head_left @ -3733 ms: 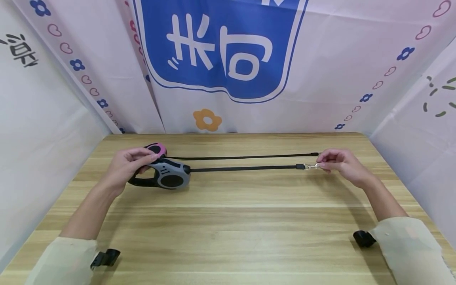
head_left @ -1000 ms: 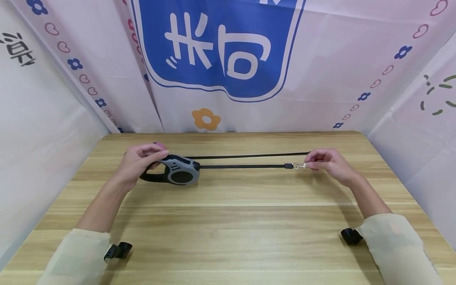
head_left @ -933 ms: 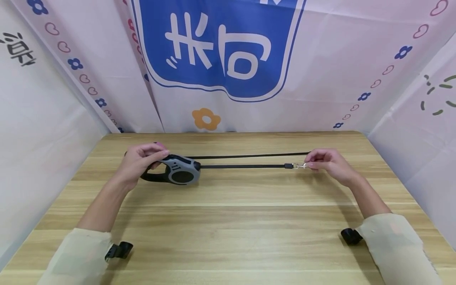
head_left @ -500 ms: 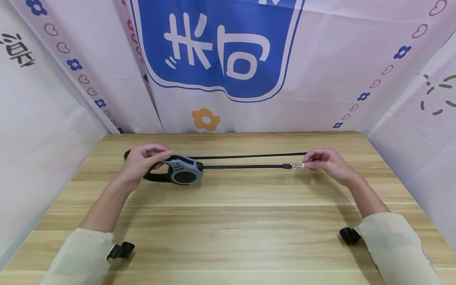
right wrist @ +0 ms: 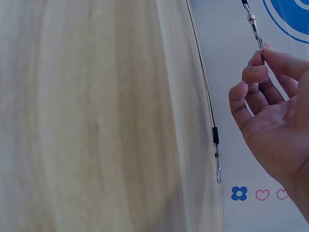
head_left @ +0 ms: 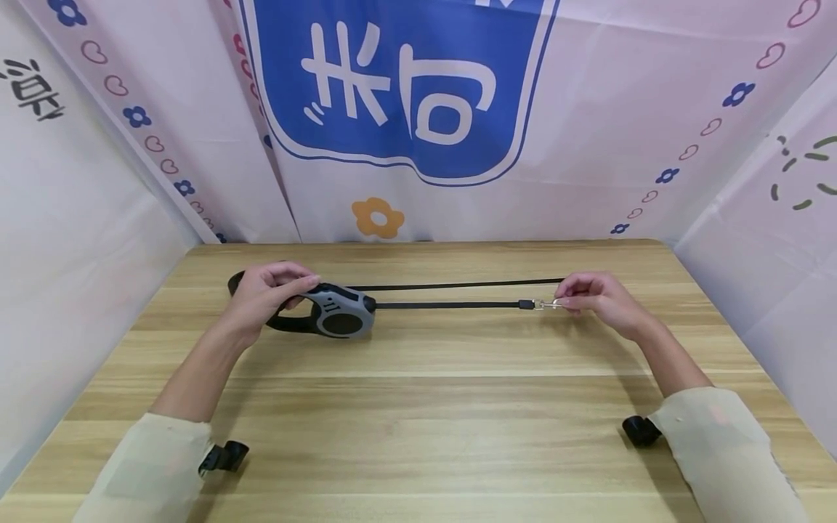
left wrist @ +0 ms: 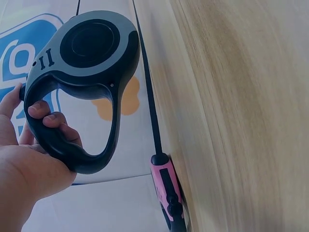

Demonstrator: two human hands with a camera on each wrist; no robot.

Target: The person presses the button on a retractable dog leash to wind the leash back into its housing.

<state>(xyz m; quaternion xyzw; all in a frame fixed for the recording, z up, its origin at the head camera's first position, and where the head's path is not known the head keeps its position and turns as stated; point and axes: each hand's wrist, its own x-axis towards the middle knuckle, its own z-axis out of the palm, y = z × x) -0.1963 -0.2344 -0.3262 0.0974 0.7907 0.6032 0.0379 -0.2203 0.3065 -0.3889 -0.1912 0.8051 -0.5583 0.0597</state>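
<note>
One grey leash (head_left: 343, 322) hung stretched above the counter (head_left: 431, 436), near its far edge, the left grip (head_left: 264, 298) curled round its handle (left wrist: 53, 142), the right grip (head_left: 598, 301) pinching its clip (head_left: 547, 304). Behind, the pink leash (left wrist: 166, 188) lay nearer that edge. The step looked like holding the cord (head_left: 451, 306) taut; the next move, I judged, called for a firm pinch while easing the cord in.
</note>
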